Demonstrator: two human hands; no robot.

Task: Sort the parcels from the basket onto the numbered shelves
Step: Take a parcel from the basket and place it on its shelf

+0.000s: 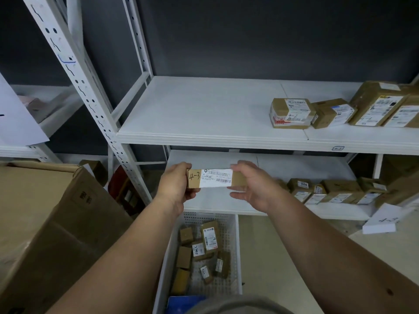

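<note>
I hold a long brown parcel [215, 179] with a white label and "4-3" written on its left end, in front of the lower shelf [217, 203]. My left hand [175, 185] grips its left end and my right hand [251, 185] holds its right end with thumb on top and fingers below. The white perforated basket [234, 252] stands on the floor below my arms with several small brown parcels [209, 237] in it. The upper shelf [204, 132], tagged "4-2" on its front edge, carries several parcels [291, 113] at its right.
Several small parcels [335, 191] line the right of the lower shelf. A large cardboard box [45, 223] stands at the left. White slotted uprights [95, 103] frame the rack. A white sheet marked by hand [381, 223] lies at the right on the floor.
</note>
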